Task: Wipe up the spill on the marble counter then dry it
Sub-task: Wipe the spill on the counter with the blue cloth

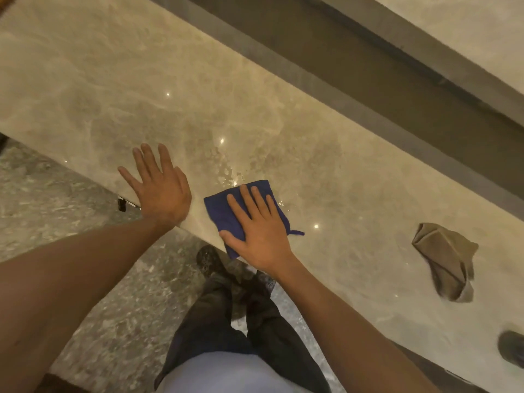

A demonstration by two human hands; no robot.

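Right hand (259, 231) lies flat on the blue cloth (224, 214), fingers straight and spread, thumb out along the cloth's near-left side; it presses, no pinch. The cloth is folded to a rough square at the near edge of the marble counter (113, 80), one corner hanging just past that edge. No clear long axis; its sides run skewed to the counter edge. A small loop tag (297, 232) sticks out of its right side, pointing right along the counter.

The spill (226, 168) is a patch of droplets and wet sheen just beyond the cloth's far corner, touching it, and spreads toward the counter's middle.

Left hand (160, 185) rests palm down on the near edge, fingers straight and splayed, pointing away from the person. It holds nothing and sits just left of the cloth, not touching it.

A tan cloth (445, 259) lies crumpled and folded further right on the counter, well apart from the blue one, long axis running roughly from far edge to near edge.
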